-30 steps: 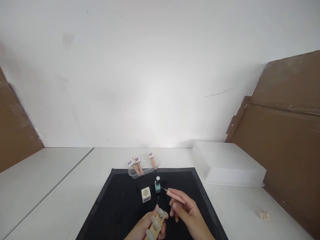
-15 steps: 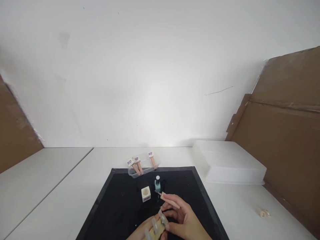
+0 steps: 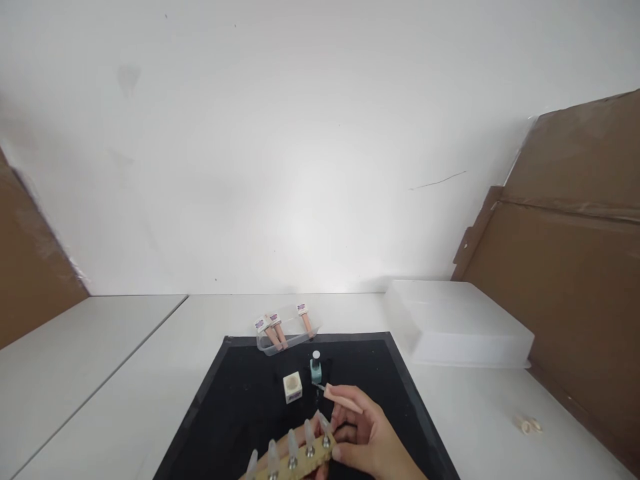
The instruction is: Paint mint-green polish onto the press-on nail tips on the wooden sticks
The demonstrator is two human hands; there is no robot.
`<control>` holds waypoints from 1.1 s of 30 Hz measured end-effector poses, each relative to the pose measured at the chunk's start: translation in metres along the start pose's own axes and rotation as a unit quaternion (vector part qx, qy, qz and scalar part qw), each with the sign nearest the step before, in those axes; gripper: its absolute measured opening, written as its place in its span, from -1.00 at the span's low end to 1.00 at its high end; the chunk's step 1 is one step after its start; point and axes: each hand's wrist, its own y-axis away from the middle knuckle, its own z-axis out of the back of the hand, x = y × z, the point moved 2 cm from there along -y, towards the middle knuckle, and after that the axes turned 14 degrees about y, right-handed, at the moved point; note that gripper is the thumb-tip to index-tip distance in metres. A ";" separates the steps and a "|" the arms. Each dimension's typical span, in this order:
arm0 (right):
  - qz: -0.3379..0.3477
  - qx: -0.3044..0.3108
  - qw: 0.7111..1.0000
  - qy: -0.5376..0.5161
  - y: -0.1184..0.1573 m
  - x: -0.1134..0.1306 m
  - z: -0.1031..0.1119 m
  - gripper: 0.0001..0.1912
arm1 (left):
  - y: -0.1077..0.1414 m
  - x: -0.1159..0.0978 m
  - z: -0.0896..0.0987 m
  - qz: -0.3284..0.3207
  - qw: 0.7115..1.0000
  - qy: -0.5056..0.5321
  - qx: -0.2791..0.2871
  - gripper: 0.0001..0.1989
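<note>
My left hand [image 3: 301,435] is wrapped behind a yellowish display strip [image 3: 302,465] and holds it at the bottom of the view. Several clear nail tips [image 3: 293,441] stand up from the strip on metal studs. My right hand [image 3: 375,440] grips the long pink handle of a nail polish brush [image 3: 345,400], its bristle end pointing left. Its thumb meets the strip's right end, below the last nail tip. Just beyond the brush stand a teal bottle [image 3: 315,371] with a white top and an open white square pot [image 3: 293,388] with a round mouth.
A clear tray [image 3: 313,331] at the back holds several white labelled pieces with pink handles [image 3: 277,328]. Everything central rests on a black mat [image 3: 235,400]. Right of it lie an upturned translucent bin [image 3: 470,333] and small beige rings [image 3: 529,425]. Cardboard [image 3: 565,280] borders the right side.
The strip has turned in my left hand, so its nail tips and studs now face up in a visible row. My right hand has shifted slightly, still with the brush.
</note>
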 end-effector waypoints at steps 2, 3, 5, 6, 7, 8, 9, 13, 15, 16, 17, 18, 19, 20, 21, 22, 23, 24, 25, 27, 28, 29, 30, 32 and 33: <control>-0.013 -0.008 1.000 -0.019 -0.001 0.000 0.002 -0.36 | 0.004 -0.003 -0.001 0.018 1.000 0.015 -0.001 -0.65; -0.018 -0.013 0.999 -0.028 -0.002 0.001 0.003 -0.34 | 0.004 -0.005 -0.002 0.032 0.999 0.030 0.001 -0.61; -0.019 -0.031 0.998 -0.043 -0.003 0.005 0.006 -0.32 | 0.003 -0.015 -0.006 0.045 0.997 0.066 0.001 -0.62; -0.015 -0.042 0.998 -0.048 -0.003 0.008 0.007 -0.32 | 0.001 -0.021 -0.008 0.056 0.993 0.105 -0.004 -0.69; -0.008 -0.056 0.997 -0.052 -0.003 0.012 0.009 -0.33 | 0.000 -0.027 -0.010 0.069 0.985 0.158 -0.013 -0.75; 0.000 -0.072 0.996 -0.052 -0.003 0.015 0.011 -0.34 | -0.001 -0.034 -0.012 0.079 0.971 0.222 -0.029 -0.78; 0.009 -0.086 0.995 -0.049 -0.003 0.019 0.013 -0.35 | -0.001 -0.039 -0.014 0.100 0.947 0.302 -0.047 -0.79; 0.053 -0.138 0.989 -0.013 -0.002 0.029 0.020 -0.40 | 0.003 -0.062 -0.019 0.019 0.922 0.381 -0.061 -0.79; 0.064 -0.147 0.987 -0.003 -0.001 0.031 0.020 -0.39 | 0.006 -0.066 -0.022 -0.021 0.937 0.348 -0.010 -0.71; 0.065 -0.146 0.987 -0.001 -0.001 0.031 0.019 -0.38 | 0.007 -0.066 -0.023 -0.041 0.944 0.327 0.008 -0.69; 0.064 -0.142 0.988 -0.001 0.000 0.031 0.018 -0.37 | 0.008 -0.066 -0.023 -0.059 0.950 0.306 0.015 -0.69; 0.063 -0.136 0.989 -0.003 0.000 0.031 0.017 -0.35 | 0.008 -0.064 -0.022 -0.074 0.954 0.289 0.014 -0.69; 0.064 -0.128 0.990 -0.005 0.001 0.032 0.016 -0.34 | 0.009 -0.063 -0.022 -0.087 0.957 0.275 0.010 -0.70; 0.067 -0.122 0.990 -0.005 0.002 0.033 0.016 -0.34 | 0.008 -0.061 -0.022 -0.095 0.960 0.265 0.005 -0.70; 0.070 -0.117 0.991 -0.002 0.003 0.035 0.017 -0.35 | 0.008 -0.060 -0.021 -0.099 0.961 0.257 0.000 -0.70; 0.069 -0.116 0.991 0.007 0.003 0.037 0.018 -0.39 | 0.008 -0.059 -0.021 -0.100 0.963 0.251 -0.002 -0.71; 0.068 -0.120 0.990 0.020 0.004 0.039 0.020 -0.44 | 0.008 -0.059 -0.022 -0.098 0.965 0.245 -0.001 -0.71; 0.058 -0.127 0.990 0.037 0.005 0.040 0.022 -0.52 | 0.008 -0.058 -0.022 -0.094 0.966 0.239 0.003 -0.71; 0.048 -0.139 0.988 0.051 0.006 0.042 0.024 -0.59 | 0.009 -0.058 -0.023 -0.088 0.968 0.234 0.007 -0.72; 0.044 -0.157 0.984 0.068 0.006 0.043 0.028 -0.67 | 0.010 -0.057 -0.025 -0.070 0.971 0.227 0.015 -0.70; 0.045 -0.160 0.983 0.073 0.007 0.043 0.029 -0.67 | 0.010 -0.057 -0.026 -0.060 0.973 0.224 0.017 -0.69; 0.046 -0.156 0.984 0.076 0.006 0.043 0.029 -0.67 | 0.011 -0.056 -0.028 -0.052 0.974 0.221 0.019 -0.68; 0.045 -0.146 0.985 0.079 0.006 0.043 0.028 -0.66 | 0.011 -0.055 -0.029 -0.043 0.975 0.218 0.021 -0.68; 0.042 -0.114 0.989 0.082 0.005 0.042 0.024 -0.64 | 0.011 -0.053 -0.032 -0.027 0.977 0.211 0.029 -0.67; 0.041 -0.096 0.991 0.082 0.004 0.041 0.021 -0.63 | 0.010 -0.052 -0.033 -0.019 0.978 0.206 0.034 -0.67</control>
